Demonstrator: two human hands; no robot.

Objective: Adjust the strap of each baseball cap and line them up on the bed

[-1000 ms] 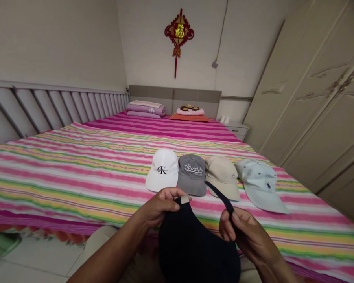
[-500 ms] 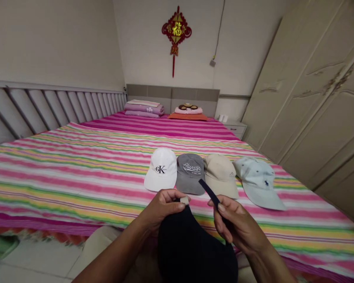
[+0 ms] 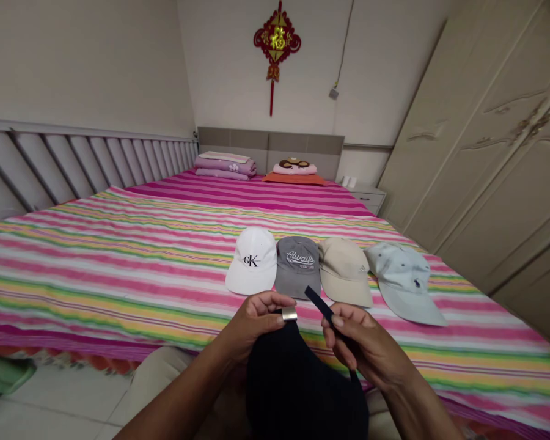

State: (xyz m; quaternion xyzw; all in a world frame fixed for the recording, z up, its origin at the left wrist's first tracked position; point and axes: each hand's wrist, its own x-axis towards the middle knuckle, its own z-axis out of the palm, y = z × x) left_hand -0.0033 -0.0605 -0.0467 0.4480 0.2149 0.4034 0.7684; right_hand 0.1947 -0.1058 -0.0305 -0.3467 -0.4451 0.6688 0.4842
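Note:
A dark navy cap (image 3: 302, 385) is held low in front of me, its back edge upward. My left hand (image 3: 261, 321) pinches the cap's metal buckle (image 3: 289, 314) between thumb and fingers. In my right hand (image 3: 355, 336) is the cap's dark strap (image 3: 319, 304), gripped between thumb and fingers, its free end pointing up and left toward the buckle. Strap and buckle are apart. Beyond my hands lie a white cap (image 3: 252, 260), a grey cap (image 3: 297, 275), a beige cap (image 3: 343, 275) and a pale blue cap (image 3: 406, 284), side by side.
The caps rest on a bed with a striped sheet (image 3: 119, 263). Folded purple bedding (image 3: 224, 167) and a pink and orange stack (image 3: 295, 174) sit by the headboard (image 3: 302, 148). A railing (image 3: 96, 165) runs along the left, a wardrobe (image 3: 476, 153) along the right.
My right hand has brought the strap's tip slightly lower and closer to the buckle. The buckle has turned a little and shines more. The view has shifted slightly.

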